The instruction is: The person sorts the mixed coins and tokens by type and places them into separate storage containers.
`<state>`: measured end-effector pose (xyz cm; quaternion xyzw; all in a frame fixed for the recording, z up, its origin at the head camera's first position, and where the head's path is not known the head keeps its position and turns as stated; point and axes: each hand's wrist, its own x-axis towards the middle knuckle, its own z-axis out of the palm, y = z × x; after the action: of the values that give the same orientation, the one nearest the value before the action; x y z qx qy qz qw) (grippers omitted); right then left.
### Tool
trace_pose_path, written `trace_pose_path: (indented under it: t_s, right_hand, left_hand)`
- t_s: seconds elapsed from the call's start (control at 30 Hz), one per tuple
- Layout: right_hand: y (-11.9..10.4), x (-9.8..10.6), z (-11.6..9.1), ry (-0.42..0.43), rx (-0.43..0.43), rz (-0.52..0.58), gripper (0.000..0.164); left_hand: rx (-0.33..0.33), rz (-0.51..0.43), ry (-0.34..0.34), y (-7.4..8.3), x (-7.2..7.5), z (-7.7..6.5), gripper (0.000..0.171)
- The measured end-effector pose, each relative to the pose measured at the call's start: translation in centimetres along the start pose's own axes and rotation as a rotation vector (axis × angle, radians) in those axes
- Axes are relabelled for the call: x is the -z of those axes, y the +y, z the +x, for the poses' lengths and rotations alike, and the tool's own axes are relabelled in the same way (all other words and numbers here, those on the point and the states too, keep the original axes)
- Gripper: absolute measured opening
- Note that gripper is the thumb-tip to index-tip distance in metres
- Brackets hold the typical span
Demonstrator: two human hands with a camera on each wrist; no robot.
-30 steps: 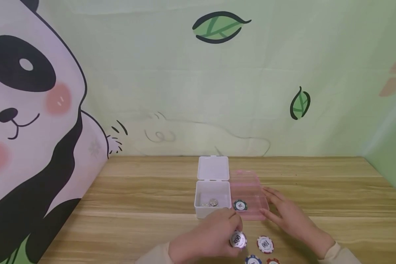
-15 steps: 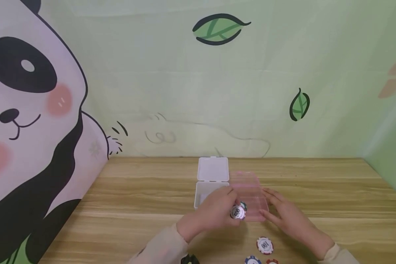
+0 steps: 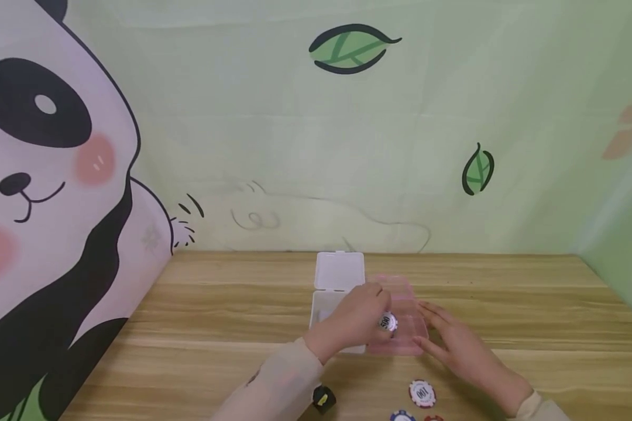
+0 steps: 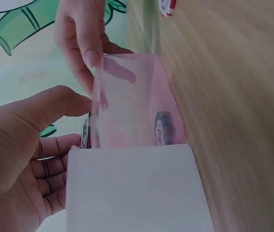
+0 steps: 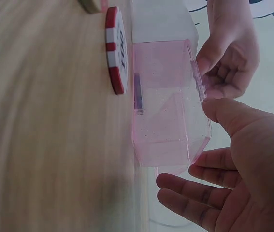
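Seen sideways, the right grip point(image 5: 260, 164) holds the pink box point(image 5: 163, 152), thumb on its rim and a fingertip at a corner, while a dark chip point(image 5: 138, 92) shows through the clear wall, lying on the bottom. The left grip point(image 5: 231, 53) is at the same rim, fingers curled. A red-and-white chip point(image 5: 117, 53) marked 100 lies on the surface point(image 5: 45, 121) near the pink box, with a white box point(image 5: 161, 21) just beyond and a blurred object point(image 5: 93, 6) cut off above.
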<state>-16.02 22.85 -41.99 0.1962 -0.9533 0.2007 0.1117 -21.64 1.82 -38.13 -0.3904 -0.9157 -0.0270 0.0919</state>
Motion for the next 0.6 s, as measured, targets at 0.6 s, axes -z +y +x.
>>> trace_pose_path:
  t_s: [0.6]
  right_hand:
    - [0.1,-0.1,-0.1,0.013,0.017,0.01,0.06]
  left_hand:
    - [-0.061,0.063,-0.08,0.6,-1.5,2.8,0.033]
